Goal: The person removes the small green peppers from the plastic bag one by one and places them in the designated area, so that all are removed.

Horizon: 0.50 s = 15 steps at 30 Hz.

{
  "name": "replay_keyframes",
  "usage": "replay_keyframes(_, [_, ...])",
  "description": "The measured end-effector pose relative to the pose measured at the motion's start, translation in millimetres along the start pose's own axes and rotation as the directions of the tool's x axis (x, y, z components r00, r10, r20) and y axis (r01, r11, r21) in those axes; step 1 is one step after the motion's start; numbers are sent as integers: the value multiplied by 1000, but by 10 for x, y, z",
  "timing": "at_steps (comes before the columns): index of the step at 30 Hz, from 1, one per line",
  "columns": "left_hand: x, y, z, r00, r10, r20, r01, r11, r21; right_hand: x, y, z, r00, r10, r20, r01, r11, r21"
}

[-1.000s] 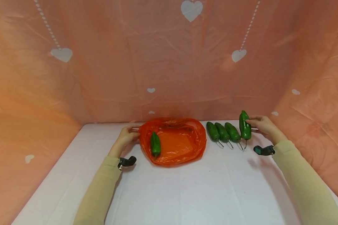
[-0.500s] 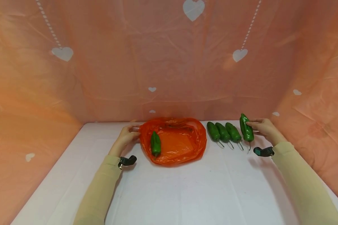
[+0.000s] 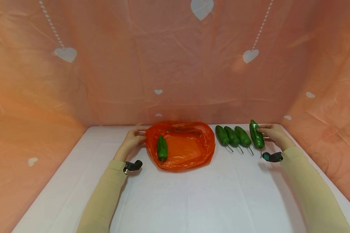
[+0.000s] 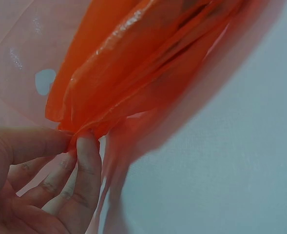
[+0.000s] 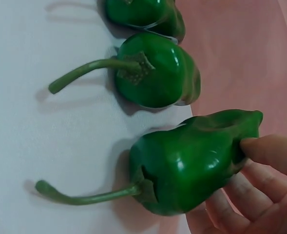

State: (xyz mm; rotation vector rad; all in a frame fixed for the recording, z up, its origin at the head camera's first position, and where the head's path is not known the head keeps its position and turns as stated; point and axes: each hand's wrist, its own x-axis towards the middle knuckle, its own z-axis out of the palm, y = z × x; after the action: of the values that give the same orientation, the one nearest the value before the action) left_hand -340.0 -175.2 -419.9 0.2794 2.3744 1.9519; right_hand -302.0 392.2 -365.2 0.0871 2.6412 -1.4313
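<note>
An orange plastic bag (image 3: 183,166) lies with its mouth wide, and one green pepper (image 3: 162,149) rests inside near its left side. My left hand (image 3: 133,139) pinches the bag's left rim between thumb and forefinger, as the left wrist view shows of the gathered plastic (image 4: 109,87). At the right, my right hand (image 3: 274,133) holds another green pepper (image 5: 187,165) by its tip end, thumb on one side and fingers beneath. Its stem points toward the near side. Left of it, three green peppers (image 3: 233,136) lie in a row.
A white cloth-covered table (image 3: 186,200) stretches toward the front. Orange sheeting with white hearts (image 3: 178,64) hangs behind and along both sides. The pepper row sits between the bag and my right hand, near the table's back edge.
The pepper in my right hand has moved lower and slightly right, its stem end swinging rightward, away from the row. My left hand stays on the bag. The head view has shifted slightly.
</note>
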Motion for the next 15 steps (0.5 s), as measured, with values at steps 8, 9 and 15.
replay_keyframes(8, [-49,28,12,1000,11,-1,-11,1000,-29,3,19,-9,999,18,26,-19,999,29])
replay_keyframes(9, [-50,26,13,1000,16,-1,-16,999,-34,5,27,-12,999,20,33,-21,999,32])
replay_keyframes(15, [-46,-10,-4,1000,12,5,-12,1000,-19,26,46,-12,997,35,71,-36,999,9])
